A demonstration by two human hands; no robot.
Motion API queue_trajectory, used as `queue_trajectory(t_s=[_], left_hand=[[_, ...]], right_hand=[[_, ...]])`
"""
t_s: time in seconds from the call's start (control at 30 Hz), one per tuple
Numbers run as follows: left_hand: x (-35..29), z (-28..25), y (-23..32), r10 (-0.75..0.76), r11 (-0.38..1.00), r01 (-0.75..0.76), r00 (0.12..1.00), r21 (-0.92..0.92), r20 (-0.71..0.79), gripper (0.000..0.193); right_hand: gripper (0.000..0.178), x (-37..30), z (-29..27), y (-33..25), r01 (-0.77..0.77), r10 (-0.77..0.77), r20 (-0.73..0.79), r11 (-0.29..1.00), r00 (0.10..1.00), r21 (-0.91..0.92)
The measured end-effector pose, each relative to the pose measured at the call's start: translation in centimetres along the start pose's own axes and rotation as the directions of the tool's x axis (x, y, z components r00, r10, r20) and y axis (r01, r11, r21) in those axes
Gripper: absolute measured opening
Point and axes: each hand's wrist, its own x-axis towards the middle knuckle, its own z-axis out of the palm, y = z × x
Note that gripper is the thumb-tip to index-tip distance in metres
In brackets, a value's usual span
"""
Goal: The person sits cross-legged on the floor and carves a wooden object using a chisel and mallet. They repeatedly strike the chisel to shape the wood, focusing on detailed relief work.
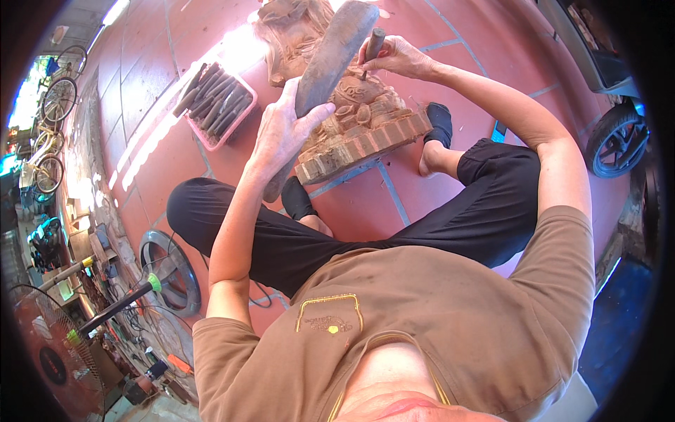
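Observation:
Gripped in my left hand [281,130] is a long, flat wooden mallet [336,56], tilted with its broad end up and to the right. My right hand [397,60] pinches a chisel [375,44] by its wooden handle. The chisel's lower end meets the brown wood carving [354,91] near its middle, though the exact tip is too small to make out. Rounded, carved relief covers the piece, and its striped base [365,145] faces me between my feet. Part of the carving is hidden behind the mallet.
Left of the carving, a pink basket [235,121] holds several chisels [213,98]. A standing fan [56,352] with a round base [169,271] is at lower left, near tools and bicycles [58,98]. At right are a wheel [615,141] and a blue phone-like object [498,131] on the tiles.

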Motion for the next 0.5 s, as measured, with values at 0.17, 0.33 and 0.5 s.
queue_trajectory(t_s=[0.17, 0.33, 0.5], left_hand=[[0.0, 0.1, -0.1, 0.028, 1.000, -0.028, 1.000, 0.000, 0.004, 0.066], [0.0, 0.1, 0.2, 0.041, 0.999, -0.041, 0.999, -0.032, -0.015, 0.066], [0.0, 0.0, 0.4, 0.050, 0.997, -0.051, 0.999, -0.059, -0.019, 0.064]], right_hand=[[0.009, -0.2, 0.0, -0.7, -0.031, 0.032, -0.038, 0.999, 0.999, 0.025], [0.010, -0.4, -0.3, 0.3, 0.026, -0.025, -0.029, 0.999, 0.999, 0.039], [0.012, -0.6, -0.7, -0.1, -0.091, 0.089, 0.032, 0.994, 0.995, 0.067]])
